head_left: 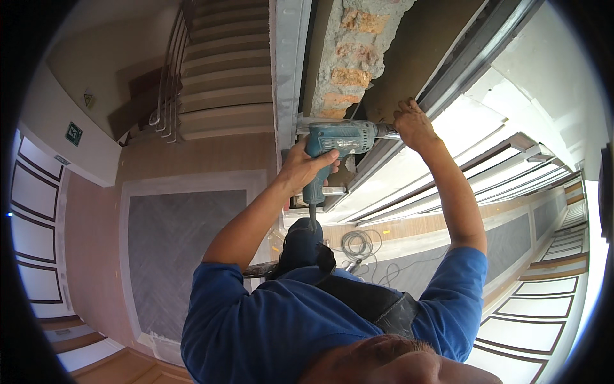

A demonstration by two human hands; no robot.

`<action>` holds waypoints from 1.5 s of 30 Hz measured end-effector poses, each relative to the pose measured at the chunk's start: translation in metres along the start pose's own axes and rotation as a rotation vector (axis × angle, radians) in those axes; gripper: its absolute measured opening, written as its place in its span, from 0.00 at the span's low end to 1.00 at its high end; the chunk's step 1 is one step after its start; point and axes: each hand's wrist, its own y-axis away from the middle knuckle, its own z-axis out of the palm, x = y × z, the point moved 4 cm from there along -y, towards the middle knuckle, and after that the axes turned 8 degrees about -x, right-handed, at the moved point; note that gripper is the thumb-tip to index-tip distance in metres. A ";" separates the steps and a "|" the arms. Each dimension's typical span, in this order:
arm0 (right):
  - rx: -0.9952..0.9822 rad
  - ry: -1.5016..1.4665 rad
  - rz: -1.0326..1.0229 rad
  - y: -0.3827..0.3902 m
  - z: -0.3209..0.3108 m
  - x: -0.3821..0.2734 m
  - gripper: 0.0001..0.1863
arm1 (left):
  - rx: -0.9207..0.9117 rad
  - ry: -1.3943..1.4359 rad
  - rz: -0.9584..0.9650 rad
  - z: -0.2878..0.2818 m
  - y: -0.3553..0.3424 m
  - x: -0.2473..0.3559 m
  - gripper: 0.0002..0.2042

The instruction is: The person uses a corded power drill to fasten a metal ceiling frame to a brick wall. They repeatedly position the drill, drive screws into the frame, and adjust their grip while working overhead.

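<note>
A blue-green corded drill (338, 139) lies level across a narrow gap, its nose pointing right. My left hand (302, 169) is wrapped round its handle, and the cord runs down from the handle's end. Just beyond the drill's nose, my right hand (417, 130) has its fingers curled at the edge of a grey metal profile (472, 68). What those fingers hold, if anything, is hidden. The drill's tip meets the profile area beside this hand. Behind the drill stands a rough wall edge of bare brick and mortar (353, 75).
Another metal profile (291, 70) rises left of the gap. A staircase (224, 83) with a metal handrail (167, 70) lies at the far left. Below, a coiled cable (358, 246) rests on the floor beside grey tiling (185, 256). White window frames (499, 160) stand at right.
</note>
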 end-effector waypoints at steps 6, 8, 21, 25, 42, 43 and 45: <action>0.129 -0.063 -0.027 0.004 -0.002 0.000 0.11 | 0.000 -0.011 -0.019 0.000 -0.001 0.003 0.24; 0.129 -0.053 -0.030 0.005 -0.001 0.000 0.11 | -0.003 -0.011 -0.027 0.001 -0.001 0.004 0.23; 0.176 -0.132 -0.040 0.006 -0.001 0.001 0.10 | -0.003 0.016 -0.026 -0.001 0.000 0.003 0.23; 0.177 -0.106 -0.045 0.007 0.000 0.002 0.12 | 0.008 0.011 0.000 -0.003 0.004 0.007 0.22; 0.204 -0.224 -0.008 0.016 -0.007 0.003 0.14 | -0.011 0.076 -0.006 -0.004 0.019 0.023 0.19; 0.210 -0.238 -0.012 0.017 -0.007 0.004 0.14 | -0.006 0.099 0.012 -0.002 0.020 0.024 0.16; 0.207 -0.277 -0.012 0.017 -0.006 0.006 0.13 | 0.006 0.074 0.006 0.000 0.020 0.025 0.16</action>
